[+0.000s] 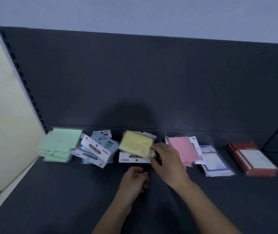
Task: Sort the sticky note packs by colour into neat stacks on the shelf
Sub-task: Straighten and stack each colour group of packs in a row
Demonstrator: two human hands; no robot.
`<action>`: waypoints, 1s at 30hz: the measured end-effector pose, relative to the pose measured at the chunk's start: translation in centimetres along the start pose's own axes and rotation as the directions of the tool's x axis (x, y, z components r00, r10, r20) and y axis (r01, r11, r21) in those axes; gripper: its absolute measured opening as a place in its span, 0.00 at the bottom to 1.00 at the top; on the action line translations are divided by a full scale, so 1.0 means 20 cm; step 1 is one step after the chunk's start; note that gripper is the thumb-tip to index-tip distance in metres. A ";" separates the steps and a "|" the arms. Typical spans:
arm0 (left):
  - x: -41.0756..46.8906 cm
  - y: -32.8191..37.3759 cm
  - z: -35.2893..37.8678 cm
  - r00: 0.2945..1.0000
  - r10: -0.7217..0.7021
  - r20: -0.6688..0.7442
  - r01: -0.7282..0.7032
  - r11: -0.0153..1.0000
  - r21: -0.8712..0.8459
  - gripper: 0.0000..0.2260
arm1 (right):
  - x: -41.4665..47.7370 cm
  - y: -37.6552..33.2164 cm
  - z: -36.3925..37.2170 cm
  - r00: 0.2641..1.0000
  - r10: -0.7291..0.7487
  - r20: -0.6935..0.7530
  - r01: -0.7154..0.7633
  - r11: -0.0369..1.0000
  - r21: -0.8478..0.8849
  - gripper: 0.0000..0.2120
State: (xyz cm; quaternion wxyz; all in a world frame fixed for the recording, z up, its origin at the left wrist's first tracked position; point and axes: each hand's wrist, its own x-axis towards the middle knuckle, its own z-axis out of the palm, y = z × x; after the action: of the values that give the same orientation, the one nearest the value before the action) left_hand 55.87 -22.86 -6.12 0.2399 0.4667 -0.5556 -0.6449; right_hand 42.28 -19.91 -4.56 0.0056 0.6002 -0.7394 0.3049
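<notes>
Four colour stacks sit at the far side of the shelf (50, 200): one green stack (59, 144) at left, one blue stack (99, 149), one yellow stack (135, 146), one pink stack (183, 149). Right of them lie one pile of white-and-blue packs (214, 162) and one of red packs (253, 159). Of two hands, the right hand (167, 159) pinches the yellow stack's right edge; the left hand (134, 180) curls nearby, round what I cannot tell. The skewed blue stack could slide apart if nudged, and glossy wrappers may let the yellow top pack slip askew

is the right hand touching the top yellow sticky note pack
Touching. The head view shows the right hand pinching the right edge of the top yellow sticky note pack, with no gap between them.
</notes>
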 end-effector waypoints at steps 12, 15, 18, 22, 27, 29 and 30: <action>-0.23 0.02 0.69 0.702 0.514 0.493 -0.698 0.636 0.329 0.07 | -0.83 0.31 -0.53 0.846 0.475 -0.242 -0.486 0.874 0.015 0.15; -0.31 0.03 0.90 0.625 0.536 0.567 -0.765 0.563 0.312 0.08 | -1.04 0.40 -0.68 0.733 0.604 -0.313 -0.616 0.785 0.074 0.14; -0.38 0.04 1.13 0.594 0.513 0.620 -0.778 0.564 0.277 0.08 | -1.28 0.52 -0.82 0.578 0.740 -0.343 -0.730 0.657 0.187 0.13; -0.49 0.01 1.48 0.579 0.427 0.695 -0.738 0.636 0.225 0.08 | -1.58 0.70 -1.02 0.420 0.820 -0.388 -0.786 0.542 0.296 0.11; -0.58 -0.04 1.92 0.587 0.298 0.753 -0.676 0.693 0.252 0.07 | -1.90 0.94 -1.32 0.282 0.848 -0.448 -0.809 0.461 0.364 0.12; -0.61 -0.04 2.09 0.592 0.304 0.747 -0.670 0.700 0.246 0.07 | -2.02 1.03 -1.43 0.238 0.841 -0.486 -0.811 0.447 0.377 0.12; -0.63 -0.04 2.17 0.592 0.315 0.742 -0.671 0.702 0.237 0.07 | -2.07 1.08 -1.48 0.226 0.837 -0.498 -0.812 0.444 0.378 0.12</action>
State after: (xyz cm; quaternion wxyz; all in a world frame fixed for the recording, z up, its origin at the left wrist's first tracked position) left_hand 23.99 9.13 -4.92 0.0782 0.0757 -0.8582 -0.5017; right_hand 24.12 32.26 -5.56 0.0772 -0.0206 -0.8874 0.4539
